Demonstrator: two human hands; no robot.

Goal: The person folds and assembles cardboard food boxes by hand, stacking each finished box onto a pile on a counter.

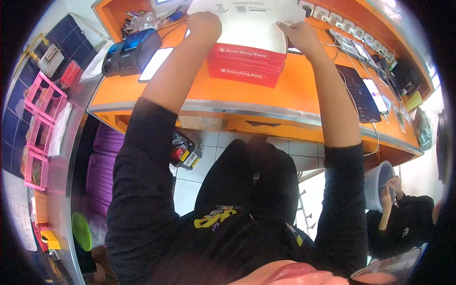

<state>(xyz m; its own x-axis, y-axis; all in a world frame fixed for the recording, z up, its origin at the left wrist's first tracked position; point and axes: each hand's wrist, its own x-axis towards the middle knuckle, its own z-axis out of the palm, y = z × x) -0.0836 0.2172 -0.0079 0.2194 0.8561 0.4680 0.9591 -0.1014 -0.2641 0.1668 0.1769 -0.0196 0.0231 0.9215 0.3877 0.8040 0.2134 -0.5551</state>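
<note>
A stack of red-and-white cardboard food boxes (244, 71) stands on the orange counter (180, 90) in front of me. The white top of the uppermost box (247, 26) faces up, with small print on it. My left hand (204, 27) is curled closed at its left edge, the fingertips hidden. At the opposite edge, my right hand (298, 34) grips the same box, thumb on the white top and fingers mostly out of sight. Left of the stack lies a white-screened phone or tablet (156, 65), beside a black label printer (132, 52).
A dark tablet (357, 92) and a lit phone (375, 95) with cables lie on the right. White plugs (351, 26) line the back edge. Pink baskets (40, 123) hang at far left. Another person's hands (387, 202) are at a pale bucket (377, 183) at lower right.
</note>
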